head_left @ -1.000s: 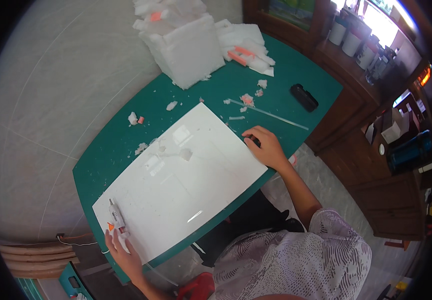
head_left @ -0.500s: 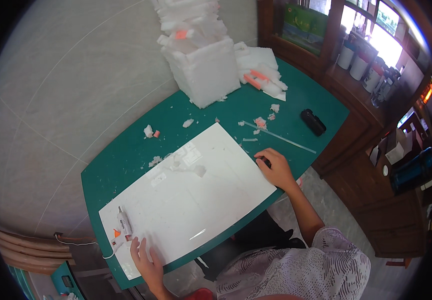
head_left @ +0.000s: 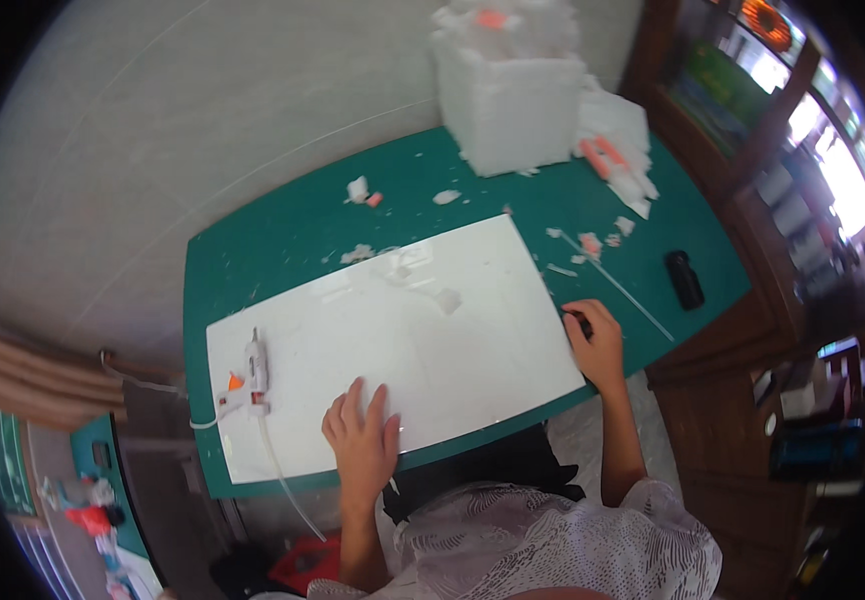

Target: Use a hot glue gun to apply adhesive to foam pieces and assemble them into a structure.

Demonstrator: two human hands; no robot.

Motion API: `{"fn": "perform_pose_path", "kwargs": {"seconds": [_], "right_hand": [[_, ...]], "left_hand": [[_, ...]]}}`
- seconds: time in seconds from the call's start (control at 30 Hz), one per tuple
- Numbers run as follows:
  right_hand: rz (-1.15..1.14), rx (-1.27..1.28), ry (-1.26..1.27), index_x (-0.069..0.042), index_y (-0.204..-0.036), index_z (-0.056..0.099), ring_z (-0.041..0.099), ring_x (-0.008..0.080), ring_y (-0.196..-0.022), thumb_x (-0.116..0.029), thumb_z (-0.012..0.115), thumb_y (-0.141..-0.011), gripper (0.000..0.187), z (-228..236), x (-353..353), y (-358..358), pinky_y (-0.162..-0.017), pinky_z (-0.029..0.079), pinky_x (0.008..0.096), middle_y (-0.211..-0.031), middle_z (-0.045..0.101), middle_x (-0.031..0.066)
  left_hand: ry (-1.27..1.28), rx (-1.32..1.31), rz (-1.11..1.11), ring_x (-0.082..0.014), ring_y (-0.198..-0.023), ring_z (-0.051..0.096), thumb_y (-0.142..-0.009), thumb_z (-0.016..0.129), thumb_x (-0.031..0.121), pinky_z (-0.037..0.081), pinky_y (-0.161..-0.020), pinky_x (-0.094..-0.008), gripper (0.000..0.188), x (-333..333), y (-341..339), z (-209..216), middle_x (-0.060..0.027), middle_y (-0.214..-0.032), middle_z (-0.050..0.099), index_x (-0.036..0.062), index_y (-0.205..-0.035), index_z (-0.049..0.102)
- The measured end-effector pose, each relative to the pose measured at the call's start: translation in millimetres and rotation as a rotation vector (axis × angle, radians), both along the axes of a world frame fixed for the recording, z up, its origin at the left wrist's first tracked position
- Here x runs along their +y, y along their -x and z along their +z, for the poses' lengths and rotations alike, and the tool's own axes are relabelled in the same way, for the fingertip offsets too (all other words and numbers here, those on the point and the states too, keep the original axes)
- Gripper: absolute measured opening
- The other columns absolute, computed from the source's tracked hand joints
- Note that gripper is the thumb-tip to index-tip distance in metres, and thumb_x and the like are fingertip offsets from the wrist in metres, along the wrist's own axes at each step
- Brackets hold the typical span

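Note:
A white board (head_left: pixel 433 360) lies on the green table. My left hand (head_left: pixel 361 440) hovers over or rests on its near edge, fingers spread, holding nothing. To its left, a white hot glue gun (head_left: pixel 258 365) with an orange trigger lies on the board. A long translucent glue stick (head_left: pixel 288 475) trails from it past the near edge. At the board's right edge my right hand (head_left: pixel 598 345) is curled, with something dark showing between thumb and fingers. What that is stays hidden. A translucent patch (head_left: pixel 445 298) lies near the board's far edge.
A white foam block (head_left: pixel 513 110) stands at the back, beside foam pieces with orange strips (head_left: pixel 613 165). Foam scraps (head_left: pixel 358 190) dot the green table (head_left: pixel 293 245). Right of the board lie a loose glue stick (head_left: pixel 638 302) and a black case (head_left: pixel 685 280). A wooden cabinet (head_left: pixel 723 400) stands at the right.
My left hand has moved right, away from the glue gun, and the glue stick behind the gun now shows. My right hand keeps its place by the board's edge. The view has shifted.

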State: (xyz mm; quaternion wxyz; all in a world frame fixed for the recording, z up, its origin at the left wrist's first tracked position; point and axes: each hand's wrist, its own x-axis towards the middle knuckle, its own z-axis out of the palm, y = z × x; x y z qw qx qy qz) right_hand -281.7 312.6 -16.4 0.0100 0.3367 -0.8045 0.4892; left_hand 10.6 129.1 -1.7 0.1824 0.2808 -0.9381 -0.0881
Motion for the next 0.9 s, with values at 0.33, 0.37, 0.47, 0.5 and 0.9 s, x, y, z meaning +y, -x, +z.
{"fn": "perform_pose_path", "kwargs": {"seconds": [0.33, 0.37, 0.47, 0.5, 0.9], "right_hand": [[-0.011, -0.014, -0.107, 0.001, -0.093, 0.064, 0.062, 0.0227, -0.077, 0.001, 0.060, -0.083, 0.011, 0.5, -6.9, 8.7, -0.067, 0.048, 0.0292, -0.092, 0.062, 0.0127], [-0.018, -0.003, -0.109, 0.001, -0.093, 0.063, 0.062, 0.0228, -0.078, 0.001, 0.060, -0.082, 0.011, 1.1, -7.2, 9.9, -0.068, 0.048, 0.0293, -0.093, 0.062, 0.0130], [-0.026, -0.055, -0.150, 0.001, -0.091, 0.063, 0.061, 0.0255, -0.081, 0.002, 0.060, -0.082, 0.010, 6.1, -8.9, 5.7, -0.069, 0.048, 0.0317, -0.094, 0.061, 0.0142], [-0.044, -0.061, -0.171, 0.000, -0.091, 0.063, 0.061, 0.0269, -0.082, 0.002, 0.060, -0.082, 0.010, 5.4, -9.0, 6.6, -0.070, 0.048, 0.0330, -0.094, 0.061, 0.0147], [0.063, -0.052, -0.335, -0.001, -0.091, 0.061, 0.053, 0.0343, -0.090, -0.009, 0.065, -0.081, 0.014, 1.3, -1.0, 10.2, -0.078, 0.044, 0.0428, -0.097, 0.055, 0.0183]], "left_hand": [[-0.048, -0.029, 0.149, -0.0351, -0.123, 0.043, -0.080, 0.063, 0.025, 0.030, -0.101, -0.0489, 0.045, -1.7, 9.9, -3.9, -0.0181, -0.135, 0.047, 0.0069, -0.121, 0.059], [-0.061, -0.044, 0.174, -0.0351, -0.123, 0.043, -0.080, 0.063, 0.025, 0.030, -0.101, -0.0489, 0.045, 0.6, 10.5, -1.2, -0.0181, -0.135, 0.047, 0.0069, -0.121, 0.059], [-0.039, -0.044, 0.170, -0.0380, -0.120, 0.045, -0.073, 0.065, 0.019, 0.031, -0.100, -0.0488, 0.047, -0.1, 10.8, 0.1, -0.0205, -0.133, 0.050, 0.0028, -0.116, 0.061], [-0.062, -0.062, 0.180, -0.0380, -0.120, 0.045, -0.073, 0.065, 0.019, 0.031, -0.100, -0.0488, 0.047, -1.8, 10.4, -3.2, -0.0205, -0.133, 0.050, 0.0028, -0.116, 0.061], [-0.103, -0.188, 0.222, -0.0325, -0.122, 0.046, -0.075, 0.065, 0.028, 0.032, -0.101, -0.0498, 0.043, 0.6, 9.8, -2.0, -0.0157, -0.133, 0.051, 0.0107, -0.114, 0.064]]}}
